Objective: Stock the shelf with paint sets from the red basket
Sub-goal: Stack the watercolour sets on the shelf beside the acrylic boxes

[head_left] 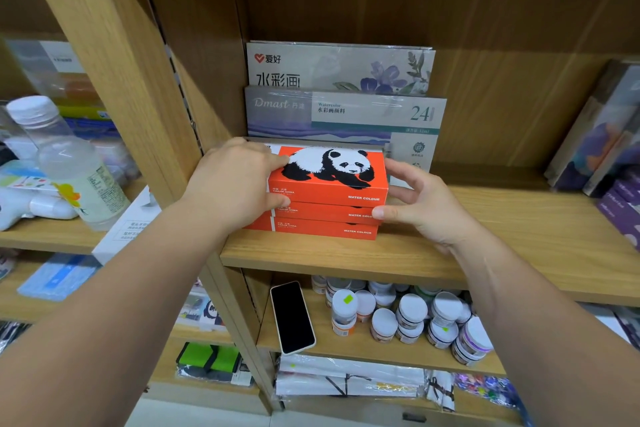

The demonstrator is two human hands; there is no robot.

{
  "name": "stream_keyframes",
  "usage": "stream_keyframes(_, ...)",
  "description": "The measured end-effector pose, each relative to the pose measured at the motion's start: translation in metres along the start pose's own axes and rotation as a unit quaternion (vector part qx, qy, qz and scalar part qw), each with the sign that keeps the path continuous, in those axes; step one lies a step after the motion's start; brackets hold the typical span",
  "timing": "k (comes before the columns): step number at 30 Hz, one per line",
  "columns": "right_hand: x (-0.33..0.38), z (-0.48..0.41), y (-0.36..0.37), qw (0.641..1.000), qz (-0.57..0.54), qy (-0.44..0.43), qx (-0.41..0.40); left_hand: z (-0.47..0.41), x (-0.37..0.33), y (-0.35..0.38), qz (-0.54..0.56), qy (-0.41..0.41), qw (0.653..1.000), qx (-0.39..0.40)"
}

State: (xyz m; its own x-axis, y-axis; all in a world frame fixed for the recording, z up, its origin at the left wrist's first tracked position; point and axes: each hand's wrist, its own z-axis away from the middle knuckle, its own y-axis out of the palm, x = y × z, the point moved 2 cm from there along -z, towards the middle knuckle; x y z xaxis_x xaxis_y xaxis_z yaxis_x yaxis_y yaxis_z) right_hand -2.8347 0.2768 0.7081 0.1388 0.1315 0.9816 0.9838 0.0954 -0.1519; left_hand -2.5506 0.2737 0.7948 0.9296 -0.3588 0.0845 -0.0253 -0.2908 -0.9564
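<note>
Three orange panda water colour boxes (329, 184) lie stacked on the wooden shelf (485, 246). My left hand (239, 184) presses against the stack's left end, fingers on the top and middle boxes. At the stack's right end is my right hand (415, 204), fingers spread and its thumb touching the middle box. Behind the stack stand a grey Dmast 24-colour set (346, 114) and a floral watercolour set (339, 68), both leaning on the back panel. The red basket is not in view.
On the shelf below lie a phone (292, 317) and several white-capped paint jars (412, 319). Purple boxes (602, 149) lean at the right end of the shelf. A plastic bottle (69, 163) stands in the left bay beyond the upright divider (138, 87).
</note>
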Motion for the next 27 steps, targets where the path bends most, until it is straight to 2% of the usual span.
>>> stream_keyframes(6,-0.016,0.011,0.004,0.995,-0.079,0.003,-0.065,0.004,0.0,0.001,-0.007,0.004,1.0,-0.01)
stream_keyframes(14,-0.016,0.016,0.009,0.996,-0.039,-0.012,-0.084,0.003,-0.002,-0.001,0.0,-0.004,1.0,-0.02)
stream_keyframes(18,-0.012,0.017,0.015,0.997,-0.024,-0.02,-0.065,0.002,-0.002,0.0,-0.001,-0.011,1.0,-0.023)
stream_keyframes(27,-0.005,0.024,0.023,0.998,-0.004,0.005,-0.066,0.003,-0.004,0.003,0.007,-0.008,1.0,-0.017)
